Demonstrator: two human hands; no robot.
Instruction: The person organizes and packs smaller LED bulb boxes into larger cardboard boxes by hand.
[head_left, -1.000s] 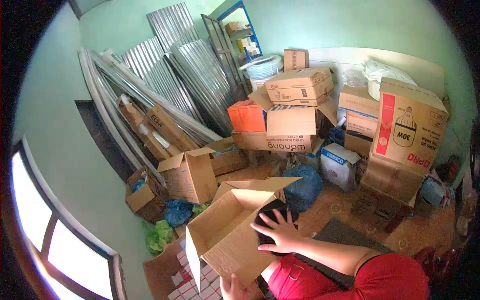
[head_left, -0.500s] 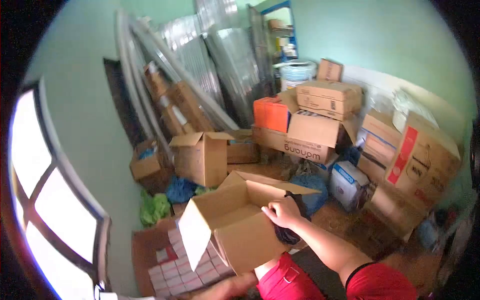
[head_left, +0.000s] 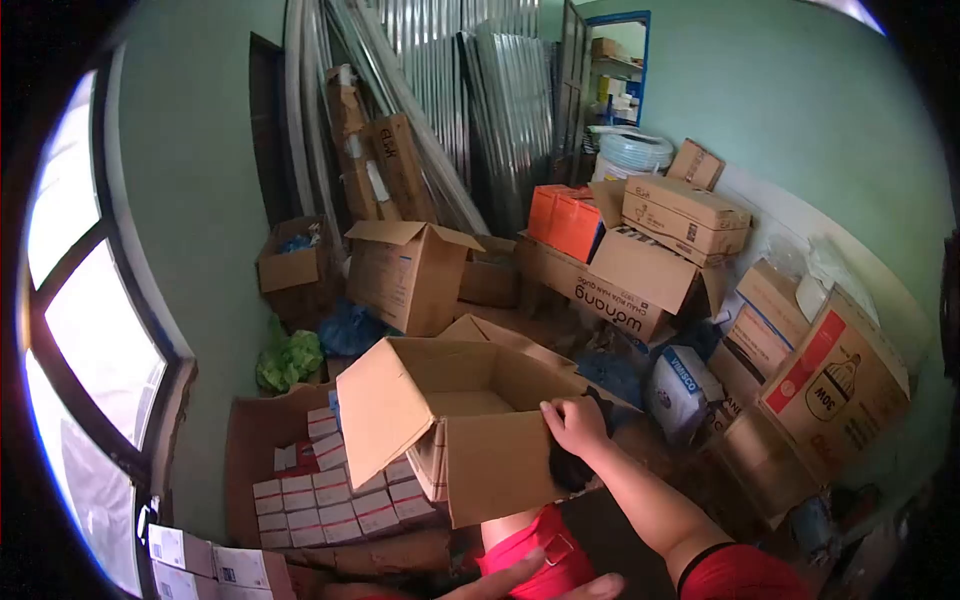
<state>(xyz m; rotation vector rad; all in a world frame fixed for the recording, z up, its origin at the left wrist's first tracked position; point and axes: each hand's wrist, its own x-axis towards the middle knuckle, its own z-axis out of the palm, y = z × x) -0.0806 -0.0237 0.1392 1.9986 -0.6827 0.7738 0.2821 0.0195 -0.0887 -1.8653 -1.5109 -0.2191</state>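
An open cardboard box (head_left: pixel 505 465) is tilted in front of me, its flaps spread and its bare inside showing. My right hand (head_left: pixel 578 428) is closed over the box's right edge, fingers folded over the rim. Black crumpled material (head_left: pixel 572 468) hangs against the box right under that hand. Low in the view, my left hand (head_left: pixel 545 580) is partly cut off by the frame edge. Its fingers are apart with nothing between them, near my red-clothed leg.
Below left, small white boxes (head_left: pixel 330 488) sit in rows inside a large low carton (head_left: pixel 245 425). More white boxes (head_left: pixel 215 565) are stacked by the window. Green plastic bags (head_left: pixel 290 357), an upright carton (head_left: pixel 405 280) and piled cartons (head_left: pixel 625 290) stand beyond.
My left hand has moved from the box's lower left toward the bottom middle, away from it. The box has shifted slightly in view, still in my right hand, as the camera turned left.
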